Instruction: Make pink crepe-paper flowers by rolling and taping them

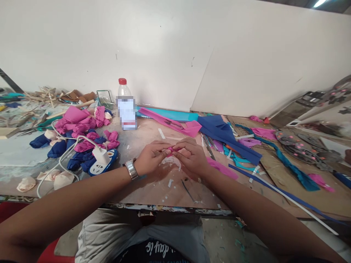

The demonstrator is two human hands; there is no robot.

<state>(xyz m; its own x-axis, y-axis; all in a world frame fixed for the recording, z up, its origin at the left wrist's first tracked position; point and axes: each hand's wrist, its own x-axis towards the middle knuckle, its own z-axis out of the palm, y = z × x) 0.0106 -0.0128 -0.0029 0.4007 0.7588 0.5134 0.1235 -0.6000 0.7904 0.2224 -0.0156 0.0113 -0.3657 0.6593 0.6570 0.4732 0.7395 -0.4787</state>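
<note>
My left hand (150, 157) and my right hand (192, 155) meet over the middle of the table. Between their fingertips is a small piece of crumpled magenta crepe paper (171, 149), pinched from both sides and partly covered by the fingers. A wristwatch (131, 169) is on my left wrist. Under the hands lies a whitish translucent patch (172, 162) that I cannot make out clearly. A pink strip (219, 168) lies on the table just right of my right hand.
Bundled pink and blue pieces (79, 122) lie at the left around a power strip (102, 164) with a white cable. A red-capped bottle (124, 89) stands behind. Blue sheets (219, 128), a pink sheet (186, 128) and a long white stick (296, 202) lie to the right.
</note>
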